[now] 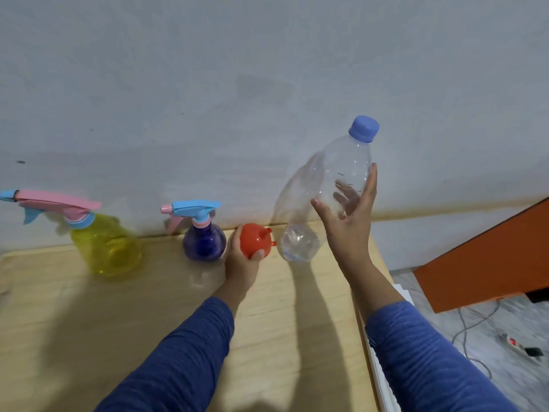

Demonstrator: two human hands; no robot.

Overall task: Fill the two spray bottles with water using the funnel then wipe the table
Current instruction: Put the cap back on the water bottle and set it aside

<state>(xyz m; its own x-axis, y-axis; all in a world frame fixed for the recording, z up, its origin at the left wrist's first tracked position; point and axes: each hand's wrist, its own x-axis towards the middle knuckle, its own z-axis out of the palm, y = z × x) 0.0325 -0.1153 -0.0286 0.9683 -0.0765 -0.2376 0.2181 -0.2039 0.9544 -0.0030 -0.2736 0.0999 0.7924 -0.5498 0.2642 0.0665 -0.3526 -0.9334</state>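
Note:
My left hand [242, 263] grips a red funnel [256, 239] just above the wooden table [118, 307], between the purple spray bottle [204, 241] and the clear water bottle [320, 200]. The water bottle has a blue cap and a little water at its bottom, and its base is on the table near the wall. My right hand [349, 215] is at the bottle's middle with fingers spread and fairly straight, thumb in front and fingers seen through the plastic behind it. A yellow spray bottle [104, 245] with a pink trigger head stands at the left.
The table stands against a pale wall [267, 84]. Its right edge [371, 337] is beside my right forearm. Beyond that edge are an orange piece of furniture [487, 257] and a power strip [520, 346] with cables on the floor.

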